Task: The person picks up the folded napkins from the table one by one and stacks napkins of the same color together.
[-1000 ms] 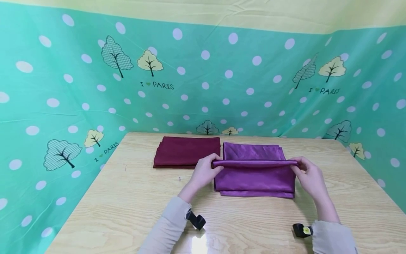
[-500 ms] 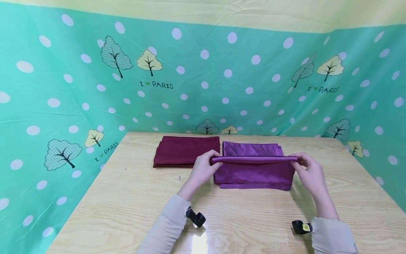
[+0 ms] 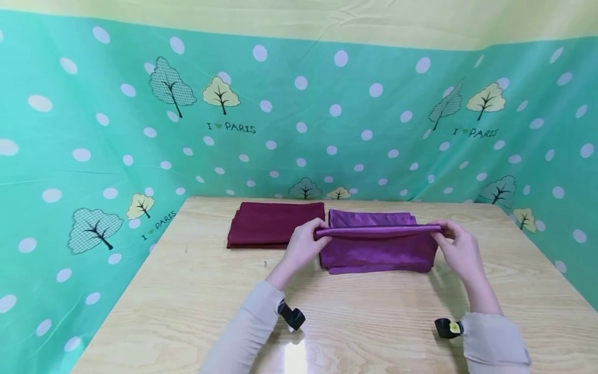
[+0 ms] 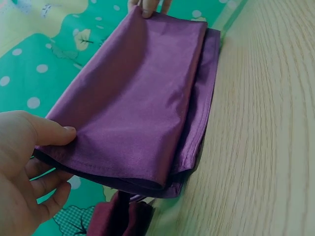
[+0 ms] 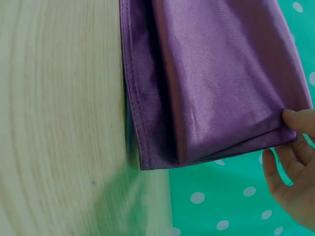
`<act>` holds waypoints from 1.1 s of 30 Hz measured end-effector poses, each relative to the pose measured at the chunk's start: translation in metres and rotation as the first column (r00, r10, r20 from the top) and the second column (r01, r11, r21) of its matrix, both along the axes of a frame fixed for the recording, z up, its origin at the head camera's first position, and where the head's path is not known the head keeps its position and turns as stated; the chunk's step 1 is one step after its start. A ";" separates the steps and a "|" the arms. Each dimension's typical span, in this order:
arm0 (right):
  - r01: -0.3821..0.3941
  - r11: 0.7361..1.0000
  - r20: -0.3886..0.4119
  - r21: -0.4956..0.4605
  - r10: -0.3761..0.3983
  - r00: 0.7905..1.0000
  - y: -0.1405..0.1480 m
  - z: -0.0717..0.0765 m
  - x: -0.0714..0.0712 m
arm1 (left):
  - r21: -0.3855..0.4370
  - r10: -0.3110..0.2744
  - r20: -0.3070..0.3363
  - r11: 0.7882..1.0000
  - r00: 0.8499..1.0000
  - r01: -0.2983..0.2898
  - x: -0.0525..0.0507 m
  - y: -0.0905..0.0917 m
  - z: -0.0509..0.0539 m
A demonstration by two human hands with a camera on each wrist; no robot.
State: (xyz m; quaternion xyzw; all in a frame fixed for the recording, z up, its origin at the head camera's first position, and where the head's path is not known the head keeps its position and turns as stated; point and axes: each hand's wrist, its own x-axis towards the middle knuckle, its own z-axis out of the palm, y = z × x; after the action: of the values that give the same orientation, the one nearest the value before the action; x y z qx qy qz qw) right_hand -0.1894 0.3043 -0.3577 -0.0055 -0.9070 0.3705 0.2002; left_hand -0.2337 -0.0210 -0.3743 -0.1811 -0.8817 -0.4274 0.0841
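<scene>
A folded purple satin cloth (image 3: 379,252) hangs from its raised upper edge, stretched between both hands. My left hand (image 3: 301,245) pinches its left corner; in the left wrist view, the thumb (image 4: 61,135) lies on top and the fingers go beneath. At the opposite corner my right hand (image 3: 460,250) pinches the edge, thumb above the fabric (image 5: 226,83). Several layers show along the lower side, some stitched at the hem. Just behind lies more purple fabric (image 3: 369,218) on the table; whether it belongs to the same cloth I cannot tell.
A folded maroon cloth (image 3: 268,222) lies on the wooden table (image 3: 196,301) to the left, close by the left hand. A green dotted curtain (image 3: 299,124) with printed trees surrounds the table's back and sides.
Both hands have lifted the cloth's upper edge and moved slightly away from me. Its lower edge has drawn back and up from the table's near side. The maroon cloth stays put.
</scene>
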 end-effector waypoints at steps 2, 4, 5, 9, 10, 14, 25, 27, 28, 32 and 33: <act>-0.007 1.000 -0.006 0.010 0.007 1.000 0.000 0.000 -0.003 | -0.018 0.007 -0.002 1.000 1.000 -0.007 -0.001 -0.001 0.001; -0.009 1.000 -0.002 0.025 0.009 1.000 0.001 0.000 -0.004 | -0.037 0.008 0.006 0.999 1.000 -0.008 -0.002 -0.001 0.002; -0.011 0.999 0.004 0.031 0.011 1.000 0.002 -0.001 -0.004 | -0.044 0.005 0.012 0.999 1.000 -0.004 -0.003 -0.001 0.003; -0.016 0.998 0.015 0.054 0.015 1.000 0.004 -0.001 -0.006 | -0.080 -0.011 0.026 0.997 1.000 0.013 -0.008 -0.002 0.005; -0.018 0.998 0.013 0.059 0.017 1.000 0.004 -0.001 -0.007 | -0.091 -0.015 0.025 0.996 1.000 0.017 -0.009 -0.002 0.006; -0.023 0.997 0.003 0.079 0.023 1.000 0.006 0.003 -0.009 | -0.148 -0.032 0.013 0.988 0.999 0.033 -0.014 -0.001 0.011; -0.070 0.989 -0.024 0.130 0.073 0.997 0.008 0.015 -0.016 | -0.236 -0.054 0.001 0.970 0.999 0.053 -0.023 -0.001 0.021; -0.070 0.987 -0.021 0.142 0.074 0.997 0.010 0.017 -0.017 | -0.248 -0.060 0.000 0.967 0.998 0.058 -0.024 0.000 0.022; -0.073 0.987 -0.021 0.146 0.077 0.997 0.010 0.017 -0.017 | -0.252 -0.063 0.001 0.966 0.998 0.061 -0.025 0.000 0.023; -0.090 0.985 -0.003 0.147 0.091 0.996 0.012 0.019 -0.019 | -0.262 -0.077 0.007 0.962 0.997 0.076 -0.027 0.001 0.027; -0.095 0.985 0.005 0.145 0.095 0.995 0.013 0.020 -0.020 | -0.264 -0.079 0.008 0.961 0.997 0.078 -0.027 0.002 0.028</act>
State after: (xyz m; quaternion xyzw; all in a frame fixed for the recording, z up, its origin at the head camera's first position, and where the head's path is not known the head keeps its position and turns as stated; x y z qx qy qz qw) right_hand -0.2093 0.3169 -0.3380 0.0526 -0.9306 0.3126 0.1832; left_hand -0.2610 -0.0194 -0.3465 -0.2260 -0.9228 -0.3089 0.0433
